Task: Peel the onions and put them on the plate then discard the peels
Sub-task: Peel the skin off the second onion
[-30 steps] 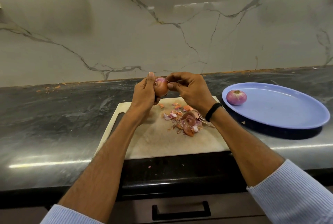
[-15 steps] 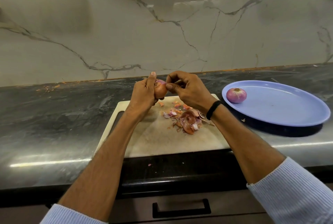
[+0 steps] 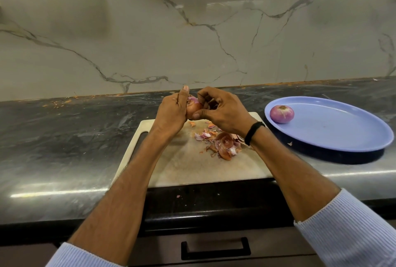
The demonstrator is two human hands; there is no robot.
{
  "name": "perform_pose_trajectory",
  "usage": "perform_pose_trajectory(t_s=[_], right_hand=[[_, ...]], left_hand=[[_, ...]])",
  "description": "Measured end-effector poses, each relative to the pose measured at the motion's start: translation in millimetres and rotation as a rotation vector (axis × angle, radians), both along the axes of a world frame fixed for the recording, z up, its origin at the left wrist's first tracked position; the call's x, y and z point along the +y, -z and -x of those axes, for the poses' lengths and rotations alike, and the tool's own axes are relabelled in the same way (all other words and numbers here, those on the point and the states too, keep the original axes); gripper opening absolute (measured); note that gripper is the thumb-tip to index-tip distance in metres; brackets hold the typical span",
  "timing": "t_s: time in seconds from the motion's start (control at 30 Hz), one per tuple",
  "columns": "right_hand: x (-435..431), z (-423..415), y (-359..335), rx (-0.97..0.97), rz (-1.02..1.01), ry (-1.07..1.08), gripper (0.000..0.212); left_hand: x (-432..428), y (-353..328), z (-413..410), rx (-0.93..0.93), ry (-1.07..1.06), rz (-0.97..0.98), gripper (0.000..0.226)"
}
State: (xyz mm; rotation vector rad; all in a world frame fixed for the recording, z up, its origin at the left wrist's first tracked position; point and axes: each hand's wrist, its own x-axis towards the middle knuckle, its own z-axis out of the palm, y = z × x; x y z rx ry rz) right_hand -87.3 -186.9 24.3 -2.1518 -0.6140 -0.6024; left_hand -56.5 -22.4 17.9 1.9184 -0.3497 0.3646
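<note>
The left hand (image 3: 171,114) grips a half-skinned onion (image 3: 194,106) above the board (image 3: 192,170); the right hand (image 3: 222,112) pinches its papery skin. It would be best to hold the bulb firm and pull the brittle skin off in strips toward the root. Dry, curled peels (image 3: 224,144) lie below; a smooth peeled onion (image 3: 281,114) sits on the blue plate (image 3: 334,135).

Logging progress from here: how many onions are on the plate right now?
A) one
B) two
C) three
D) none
A: one peeled onion sits on the plate; the second onion is gripped in the left hand above the board, with the right hand picking at it.
</note>
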Motion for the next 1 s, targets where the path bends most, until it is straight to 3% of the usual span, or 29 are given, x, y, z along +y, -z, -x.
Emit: perform_pose_trajectory(t_s=[0.33, 0.57, 0.7, 0.83, 1.0], right_hand=[[0, 0, 2, -0.014, 0.024, 0.01, 0.033], [7, 1, 1, -0.127, -0.057, 0.065, 0.028], [8, -1, 1, -0.203, -0.062, 0.055, 0.053], [12, 1, 2, -0.298, -0.004, 0.106, 0.038], [10, 1, 1, -0.272, -0.037, 0.136, 0.027]], left_hand=[[-2, -2, 5, -0.06, -0.051, -0.083, 0.064], [-5, -6, 6, -0.126, -0.183, -0.051, 0.063], [-7, -5, 9, -0.166, -0.211, -0.108, 0.055], [-7, -5, 7, -0.155, -0.235, -0.112, 0.056], [-8, -6, 10, -0.176, -0.255, -0.149, 0.056]])
